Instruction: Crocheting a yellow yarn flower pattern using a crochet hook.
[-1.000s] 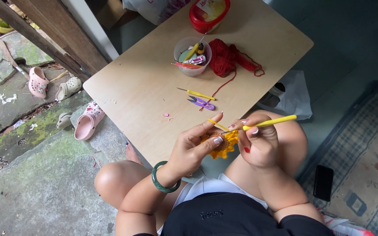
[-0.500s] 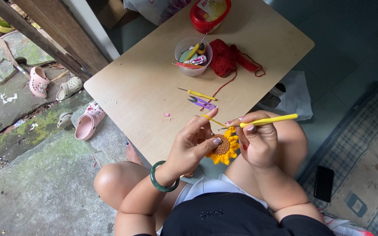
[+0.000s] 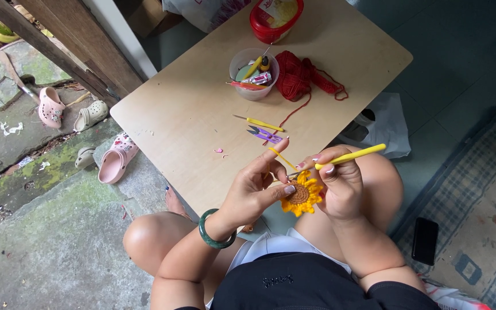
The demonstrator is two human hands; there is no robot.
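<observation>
Clamped between thumb and fingers of the left hand [image 3: 256, 192] is a yellow crochet flower [image 3: 302, 197] with a brown centre; this grip keeps the piece flat and steady, just off the near edge of the desk [image 3: 190, 115], above the person's lap. Right hand [image 3: 340, 186] is closed on a yellow crochet hook [image 3: 348, 156], held like a pen so its tip meets the flower's upper edge. A yellow strand [image 3: 282, 158] goes up over the left forefinger, probably to keep the yarn tight.

On the desk, near its middle, lie a second hook [image 3: 259, 123] and small purple scissors [image 3: 266, 135], within easy reach. Toward the far edge stand a clear cup of tools [image 3: 254, 73], a red yarn ball [image 3: 295, 74] touching it, and a red tub [image 3: 275, 17] at the far corner. Pink clogs [image 3: 116, 161] lie on the ground beside the desk's left edge.

Compared with half a second earlier, the flower sits a little lower and turned more open to view, and the hands have hardly moved
</observation>
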